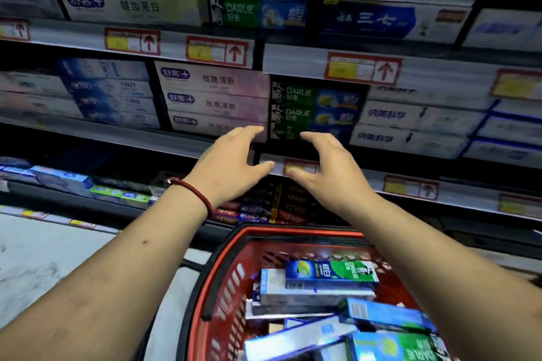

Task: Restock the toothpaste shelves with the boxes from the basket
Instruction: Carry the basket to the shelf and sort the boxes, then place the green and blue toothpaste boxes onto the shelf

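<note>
both hands, left hand and right hand, are held empty, fingers spread; the green-and-blue cardboard toothpaste box lies at 6 o'clock in the red plastic basket, long axis 3-to-9, nearer the right.

Both forearms extend forward and upward from the lower corners of the frame, converging toward the centre. Left hand is raised, back toward the camera, fingers spread and slightly curled, thumb pointing right; it grips nothing. A dark red bracelet circles the left wrist. Right hand mirrors it, fingers curved, thumb pointing left, likewise empty. The two thumbs sit near each other without touching. Both arms are bare.
</note>
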### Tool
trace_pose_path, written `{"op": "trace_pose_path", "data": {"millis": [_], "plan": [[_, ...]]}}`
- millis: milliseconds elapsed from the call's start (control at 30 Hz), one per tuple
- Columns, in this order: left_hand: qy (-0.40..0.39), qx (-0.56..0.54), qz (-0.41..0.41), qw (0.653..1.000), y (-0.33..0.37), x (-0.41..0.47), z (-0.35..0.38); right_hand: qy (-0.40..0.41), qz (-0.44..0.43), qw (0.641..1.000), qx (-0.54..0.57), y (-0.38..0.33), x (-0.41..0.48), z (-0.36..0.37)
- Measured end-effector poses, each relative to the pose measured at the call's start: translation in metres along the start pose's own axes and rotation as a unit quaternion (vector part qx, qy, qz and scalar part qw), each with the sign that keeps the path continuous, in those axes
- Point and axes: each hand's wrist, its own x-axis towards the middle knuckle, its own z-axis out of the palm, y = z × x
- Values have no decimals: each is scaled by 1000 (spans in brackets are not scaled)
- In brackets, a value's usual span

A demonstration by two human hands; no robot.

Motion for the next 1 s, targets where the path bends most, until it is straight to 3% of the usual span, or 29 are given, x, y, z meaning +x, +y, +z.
{"op": "trace_pose_path", "data": {"millis": [200,533,667,767,1000], "plan": [[-49,-10,-1,999,41,-48,23,-28,22,999,-5,36,-57,-28],[-199,-8,-25,980,83,-76,78,-95,63,993,-27,93,-123,-39],[-262,-28,-87,961,75,-87,108,-143,104,984,-19,119,-140,-24],[-316,19,-113,942,61,-91,131,-205,138,968,-42,134,-140,-7],[-361,28,-171,916,41,-91,162,-250,232,938,-57,145,-129,26]]}}
